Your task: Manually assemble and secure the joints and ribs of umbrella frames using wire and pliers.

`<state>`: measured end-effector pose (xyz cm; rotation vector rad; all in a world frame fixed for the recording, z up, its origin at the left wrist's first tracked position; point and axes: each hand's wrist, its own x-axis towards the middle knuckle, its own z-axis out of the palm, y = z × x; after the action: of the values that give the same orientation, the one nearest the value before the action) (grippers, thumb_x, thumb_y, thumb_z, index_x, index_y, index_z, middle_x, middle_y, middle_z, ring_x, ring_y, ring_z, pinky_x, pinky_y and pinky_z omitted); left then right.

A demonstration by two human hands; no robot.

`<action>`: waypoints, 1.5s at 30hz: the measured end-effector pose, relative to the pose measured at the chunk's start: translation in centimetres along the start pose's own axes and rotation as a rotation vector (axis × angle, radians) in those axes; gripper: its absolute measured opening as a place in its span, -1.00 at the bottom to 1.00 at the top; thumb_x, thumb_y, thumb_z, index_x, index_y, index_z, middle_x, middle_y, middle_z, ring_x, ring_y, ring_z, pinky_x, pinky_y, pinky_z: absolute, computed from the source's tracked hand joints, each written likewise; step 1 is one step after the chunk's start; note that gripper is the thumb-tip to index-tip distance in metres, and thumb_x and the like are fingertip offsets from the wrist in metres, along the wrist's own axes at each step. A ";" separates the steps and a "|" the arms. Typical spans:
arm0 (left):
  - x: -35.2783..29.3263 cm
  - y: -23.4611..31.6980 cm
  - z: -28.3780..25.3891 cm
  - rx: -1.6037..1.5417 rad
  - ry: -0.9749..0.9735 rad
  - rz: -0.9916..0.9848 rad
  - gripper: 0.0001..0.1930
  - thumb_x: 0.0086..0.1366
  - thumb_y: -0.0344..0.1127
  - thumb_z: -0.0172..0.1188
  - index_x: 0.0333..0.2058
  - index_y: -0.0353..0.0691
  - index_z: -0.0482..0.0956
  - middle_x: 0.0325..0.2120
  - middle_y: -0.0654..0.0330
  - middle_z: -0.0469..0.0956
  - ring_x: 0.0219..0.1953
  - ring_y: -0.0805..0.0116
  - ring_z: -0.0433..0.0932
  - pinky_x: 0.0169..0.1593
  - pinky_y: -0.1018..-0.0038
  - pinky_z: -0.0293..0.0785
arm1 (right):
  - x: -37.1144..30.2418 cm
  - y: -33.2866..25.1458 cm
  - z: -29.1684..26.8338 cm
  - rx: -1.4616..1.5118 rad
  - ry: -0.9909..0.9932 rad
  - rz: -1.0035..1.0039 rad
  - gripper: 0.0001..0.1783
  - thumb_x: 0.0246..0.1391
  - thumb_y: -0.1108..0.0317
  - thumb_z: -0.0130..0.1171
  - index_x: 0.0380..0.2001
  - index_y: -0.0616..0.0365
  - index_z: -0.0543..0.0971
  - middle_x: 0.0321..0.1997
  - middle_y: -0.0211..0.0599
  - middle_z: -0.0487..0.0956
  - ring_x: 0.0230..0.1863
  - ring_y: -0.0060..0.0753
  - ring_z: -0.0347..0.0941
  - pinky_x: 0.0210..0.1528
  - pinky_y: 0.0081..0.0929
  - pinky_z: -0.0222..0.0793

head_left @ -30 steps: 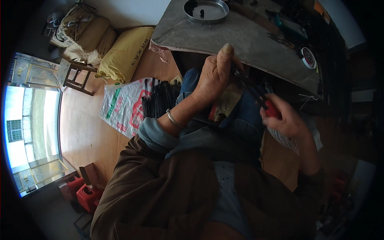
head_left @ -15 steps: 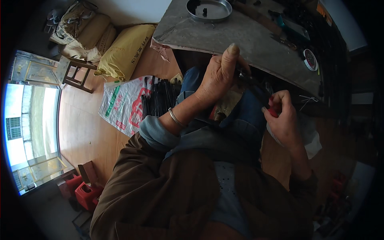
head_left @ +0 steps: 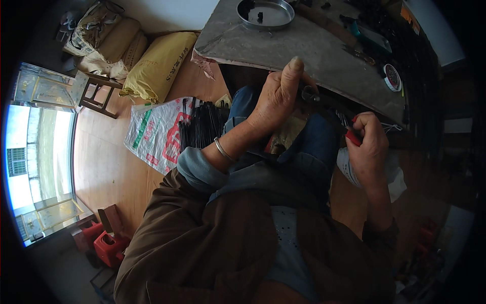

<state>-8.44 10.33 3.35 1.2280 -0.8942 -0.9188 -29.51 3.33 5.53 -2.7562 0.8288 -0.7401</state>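
Note:
Over my lap, my left hand [head_left: 277, 99] is closed with its thumb pointing up; its fingers curl out of sight behind it, so what they grip is hidden. A dark rounded piece [head_left: 309, 94] shows right beside those fingers. My right hand [head_left: 368, 147] is wrapped round the red handle of a hand tool [head_left: 353, 137]. Its dark front part reaches toward my left hand, too dim to tell the exact kind. To the left of my knees, a bundle of thin black rods [head_left: 203, 124] lies on a printed white plastic sack [head_left: 152, 133].
A grey worktable [head_left: 314, 55] stands ahead, bearing a round metal tray [head_left: 273, 14] with black bits, a small round tin [head_left: 392, 77] and pliers [head_left: 358, 53]. Full sacks [head_left: 158, 66] and a wooden stool [head_left: 96, 93] are at left. Red containers [head_left: 109, 247] sit lower left.
My right hand has moved a little to the right with the red-handled tool, away from my left hand. The rounded piece by my left fingers shows more plainly. My left hand stays in place.

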 end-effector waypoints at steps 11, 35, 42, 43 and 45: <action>0.3 -0.2 -0.4 0.002 -0.012 -0.034 -0.19 0.34 0.34 -0.45 -0.46 -0.29 0.57 -0.69 0.27 0.40 -0.69 0.57 0.25 -0.59 0.61 0.13 | -0.6 -1.1 0.7 0.124 -0.023 0.065 -0.58 -0.31 0.72 0.25 -0.37 0.14 0.33 -0.42 -0.26 0.40 -0.39 -0.22 0.45 -0.34 -0.34 0.38; 0.3 0.4 -1.2 0.018 -0.275 -0.055 -0.16 0.32 0.38 -0.51 -0.53 -0.26 0.53 -0.67 0.30 0.42 -0.62 0.56 0.36 -0.57 0.64 0.26 | -4.8 -4.2 3.7 1.951 -0.847 0.658 -0.63 0.16 0.09 0.13 -0.26 -0.01 0.19 -0.49 -0.29 0.38 -0.62 -0.45 0.40 -0.54 -0.42 0.39; 0.8 -0.1 -1.1 -0.156 -0.312 -0.092 -0.22 0.33 0.36 -0.39 -0.54 -0.25 0.54 -0.72 0.31 0.40 -0.72 0.60 0.25 -0.64 0.66 0.15 | -4.0 -3.6 3.1 1.798 -0.837 0.608 -0.56 0.20 -0.10 -0.02 -0.25 0.01 0.16 -0.57 -0.31 0.35 -0.64 -0.48 0.36 -0.54 -0.48 0.37; 0.8 0.1 -1.1 -0.156 -0.310 -0.092 -0.22 0.33 0.36 -0.39 -0.54 -0.25 0.54 -0.72 0.31 0.40 -0.72 0.60 0.25 -0.64 0.66 0.15 | -4.0 -3.7 3.1 1.796 -0.816 0.619 -0.56 0.21 -0.12 -0.06 -0.26 0.01 0.15 -0.59 -0.32 0.34 -0.66 -0.50 0.33 -0.56 -0.48 0.35; 0.8 0.6 -1.2 -0.059 -0.336 -0.129 -0.15 0.27 0.45 -0.47 -0.54 -0.25 0.53 -0.65 0.29 0.45 -0.64 0.57 0.38 -0.61 0.67 0.27 | -4.1 -3.9 3.2 1.795 -0.795 0.631 -0.56 0.22 -0.13 -0.11 -0.26 0.01 0.15 -0.61 -0.33 0.33 -0.68 -0.51 0.31 -0.59 -0.49 0.33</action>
<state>-7.02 10.07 3.86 1.1078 -1.0519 -1.2716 -29.01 8.87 2.22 -0.8734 0.3570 -0.0147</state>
